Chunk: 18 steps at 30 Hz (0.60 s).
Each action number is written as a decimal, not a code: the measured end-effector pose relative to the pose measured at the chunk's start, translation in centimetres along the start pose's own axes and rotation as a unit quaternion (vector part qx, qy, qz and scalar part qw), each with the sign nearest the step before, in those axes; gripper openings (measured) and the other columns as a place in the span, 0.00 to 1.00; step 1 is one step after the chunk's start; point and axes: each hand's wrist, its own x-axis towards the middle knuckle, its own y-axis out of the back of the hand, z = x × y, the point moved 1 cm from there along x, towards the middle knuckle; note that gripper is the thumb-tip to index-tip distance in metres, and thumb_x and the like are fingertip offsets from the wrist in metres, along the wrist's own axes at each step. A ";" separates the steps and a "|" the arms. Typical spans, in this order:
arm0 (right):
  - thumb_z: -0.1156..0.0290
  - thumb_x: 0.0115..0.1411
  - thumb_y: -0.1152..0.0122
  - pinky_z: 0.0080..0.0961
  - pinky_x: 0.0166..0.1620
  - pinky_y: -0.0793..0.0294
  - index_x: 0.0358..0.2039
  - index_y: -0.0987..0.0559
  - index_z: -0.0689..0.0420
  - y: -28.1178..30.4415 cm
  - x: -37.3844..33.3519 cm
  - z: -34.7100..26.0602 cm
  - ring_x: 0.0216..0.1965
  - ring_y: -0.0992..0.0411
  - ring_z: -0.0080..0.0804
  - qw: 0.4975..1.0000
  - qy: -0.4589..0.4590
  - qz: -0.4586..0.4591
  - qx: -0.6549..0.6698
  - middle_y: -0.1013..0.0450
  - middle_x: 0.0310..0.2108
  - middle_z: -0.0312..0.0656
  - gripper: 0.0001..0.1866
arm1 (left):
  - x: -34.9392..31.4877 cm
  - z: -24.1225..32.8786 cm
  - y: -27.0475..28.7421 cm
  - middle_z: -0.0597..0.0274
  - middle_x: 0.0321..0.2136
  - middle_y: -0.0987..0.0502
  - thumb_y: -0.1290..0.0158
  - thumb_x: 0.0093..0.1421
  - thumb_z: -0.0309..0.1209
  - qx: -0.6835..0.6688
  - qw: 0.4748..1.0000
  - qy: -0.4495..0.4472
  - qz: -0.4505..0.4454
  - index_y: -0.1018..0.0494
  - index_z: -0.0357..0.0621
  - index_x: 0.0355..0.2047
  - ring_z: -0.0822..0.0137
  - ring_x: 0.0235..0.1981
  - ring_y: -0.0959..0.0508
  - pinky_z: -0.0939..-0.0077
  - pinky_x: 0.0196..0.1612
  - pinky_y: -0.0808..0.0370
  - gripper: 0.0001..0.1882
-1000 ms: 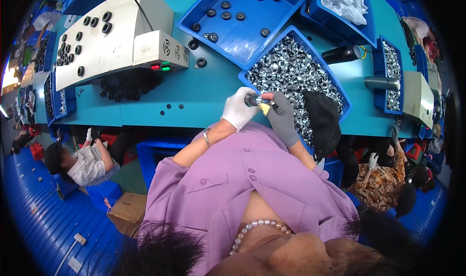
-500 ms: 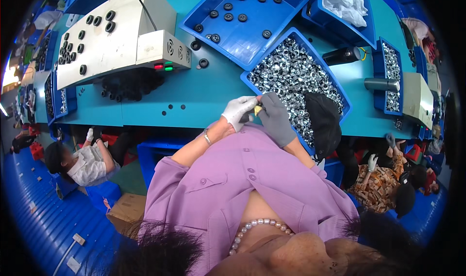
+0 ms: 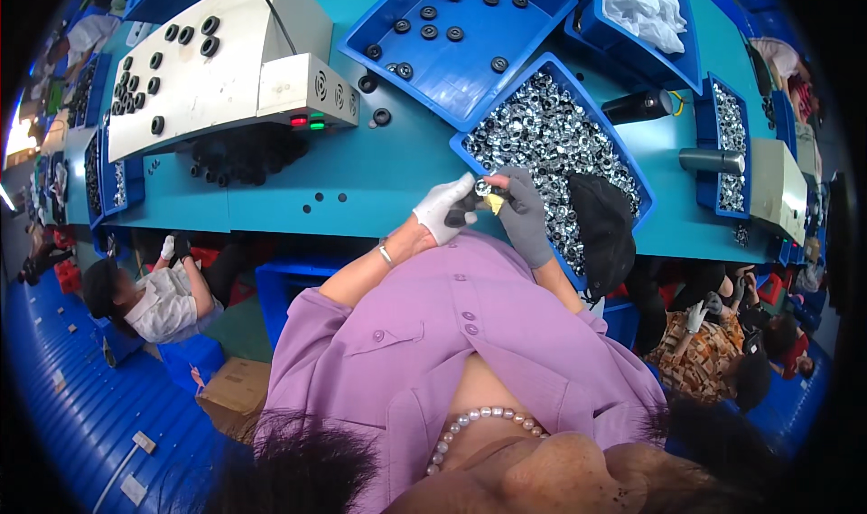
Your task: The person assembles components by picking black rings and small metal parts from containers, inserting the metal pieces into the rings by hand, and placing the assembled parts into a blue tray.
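In front of my chest, close to the table's near edge, my two gloved hands almost meet. My left hand (image 3: 441, 209), in a white glove, has its fingers curled around dark rounded pieces (image 3: 462, 213) that look like black rings; their number is hidden. A small shiny metal ring (image 3: 483, 189) shows between the hands, pinched at the fingertips of my right hand (image 3: 524, 214). That hand wears a grey glove with a bare fingertip showing, and a yellow patch (image 3: 494, 203) sits at its thumb. Just beyond it lies a blue tray (image 3: 643, 172) heaped with silver metal rings (image 3: 542, 126).
A blue tray (image 3: 433, 85) with scattered black rings stands farther back. To the left is a cream machine (image 3: 217, 71) with black rings on top and a dark pile beneath. A black cap-like cloth (image 3: 601, 229) covers the metal-ring tray's near corner. Co-workers sit on both sides.
My hands have parted slightly, the right one shifting rightward and turning, so the metal ring now shows. At the right, a co-worker's hands have come together.
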 end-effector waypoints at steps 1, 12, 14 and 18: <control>0.86 0.51 0.50 0.22 0.39 0.29 0.44 0.20 0.60 0.2 0.0 0.3 0.36 0.30 0.25 1.000 0.000 0.000 0.001 0.31 0.44 0.39 0.20 | -0.1 0.1 -0.6 0.63 0.35 0.23 0.44 0.64 0.36 0.001 1.000 0.000 0.000 0.28 0.40 0.42 0.76 0.29 0.26 0.84 0.27 0.32 0.13; 0.81 0.52 0.42 0.20 0.39 0.30 0.45 0.20 0.57 1.3 0.4 -0.3 0.38 0.30 0.27 0.987 0.073 -0.051 -0.136 0.30 0.38 0.39 0.19 | -0.9 0.9 -3.4 0.63 0.32 0.23 0.43 0.62 0.35 0.161 0.985 -0.015 0.060 0.28 0.40 0.44 0.78 0.21 0.30 0.85 0.23 0.34 0.14; 0.80 0.53 0.42 0.19 0.39 0.30 0.46 0.20 0.57 1.1 0.6 -1.1 0.38 0.30 0.25 0.989 0.038 -0.046 -0.138 0.30 0.39 0.38 0.18 | -1.1 1.1 -4.1 0.63 0.32 0.23 0.43 0.62 0.34 0.184 0.979 -0.034 0.082 0.28 0.40 0.43 0.78 0.20 0.30 0.85 0.23 0.33 0.14; 0.78 0.58 0.47 0.16 0.40 0.30 0.47 0.23 0.59 0.5 -0.2 -0.9 0.39 0.30 0.19 0.974 -0.197 -0.020 0.107 0.27 0.43 0.36 0.16 | -1.2 0.9 -4.5 0.63 0.29 0.23 0.42 0.61 0.32 0.228 0.963 -0.097 0.108 0.28 0.39 0.42 0.77 0.20 0.27 0.85 0.23 0.32 0.13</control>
